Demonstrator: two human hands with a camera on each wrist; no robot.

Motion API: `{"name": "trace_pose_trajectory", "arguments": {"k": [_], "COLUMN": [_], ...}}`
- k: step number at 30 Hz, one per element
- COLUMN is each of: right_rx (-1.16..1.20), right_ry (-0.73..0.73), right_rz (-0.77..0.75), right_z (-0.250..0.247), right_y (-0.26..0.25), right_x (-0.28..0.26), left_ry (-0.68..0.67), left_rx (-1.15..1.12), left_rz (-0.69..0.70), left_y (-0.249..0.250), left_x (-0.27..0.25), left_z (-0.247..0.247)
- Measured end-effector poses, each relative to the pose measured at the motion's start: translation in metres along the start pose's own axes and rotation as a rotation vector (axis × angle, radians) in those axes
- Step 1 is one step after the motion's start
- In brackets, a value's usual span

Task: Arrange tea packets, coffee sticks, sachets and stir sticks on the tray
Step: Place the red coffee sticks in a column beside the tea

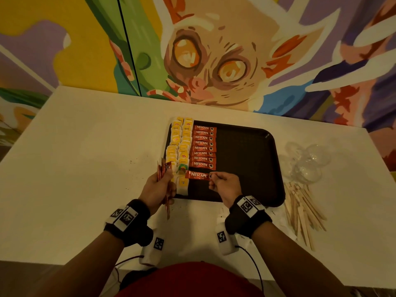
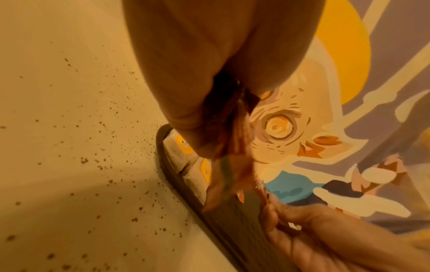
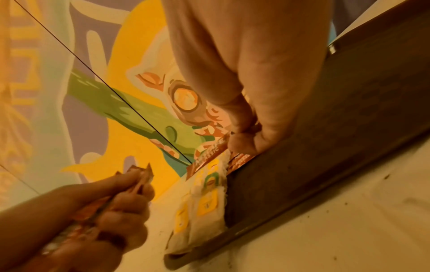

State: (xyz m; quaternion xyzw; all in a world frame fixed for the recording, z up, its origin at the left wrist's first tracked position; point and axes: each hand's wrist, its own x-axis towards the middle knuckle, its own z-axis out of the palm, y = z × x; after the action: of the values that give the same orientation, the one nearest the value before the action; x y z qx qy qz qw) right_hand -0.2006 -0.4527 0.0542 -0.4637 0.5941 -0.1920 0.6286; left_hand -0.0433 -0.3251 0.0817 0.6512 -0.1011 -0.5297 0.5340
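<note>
A black tray [image 1: 246,151] lies on the white table. Yellow tea packets [image 1: 181,144] fill two columns along its left side, with a column of red coffee sticks [image 1: 203,146] beside them. My right hand [image 1: 225,185] pinches one red coffee stick [image 1: 197,175] by its right end, level, just below the column's last stick. My left hand [image 1: 158,187] grips a bundle of red coffee sticks [image 1: 164,168] upright at the tray's front left corner. In the right wrist view the pinched stick [image 3: 209,154] hangs over the tea packets [image 3: 204,202].
Wooden stir sticks [image 1: 302,209] lie in a loose pile right of the tray, with clear plastic cups [image 1: 306,161] behind them. Dark crumbs [image 2: 93,162] speckle the table left of the tray. The tray's right half [image 1: 252,168] is bare. A painted wall stands behind.
</note>
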Motion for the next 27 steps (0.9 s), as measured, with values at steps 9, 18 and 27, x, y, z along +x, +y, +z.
{"name": "trace_pose_trajectory", "arguments": {"k": [9, 18, 27], "right_rx": [-0.202, -0.367, -0.462], "right_ry": [0.199, 0.249, 0.179], "right_rz": [0.096, 0.131, 0.124], "right_z": [0.016, 0.017, 0.013], "right_y": [-0.005, -0.007, -0.009], "right_x": [0.038, 0.047, 0.051], "left_ry": [-0.014, 0.006, -0.002], "left_rx": [-0.003, 0.013, 0.042], "left_rz": [-0.067, -0.066, -0.09], "left_y": [0.008, 0.007, 0.005], "left_x": [0.0, 0.003, 0.0], "left_z": [0.002, -0.002, 0.006]}}
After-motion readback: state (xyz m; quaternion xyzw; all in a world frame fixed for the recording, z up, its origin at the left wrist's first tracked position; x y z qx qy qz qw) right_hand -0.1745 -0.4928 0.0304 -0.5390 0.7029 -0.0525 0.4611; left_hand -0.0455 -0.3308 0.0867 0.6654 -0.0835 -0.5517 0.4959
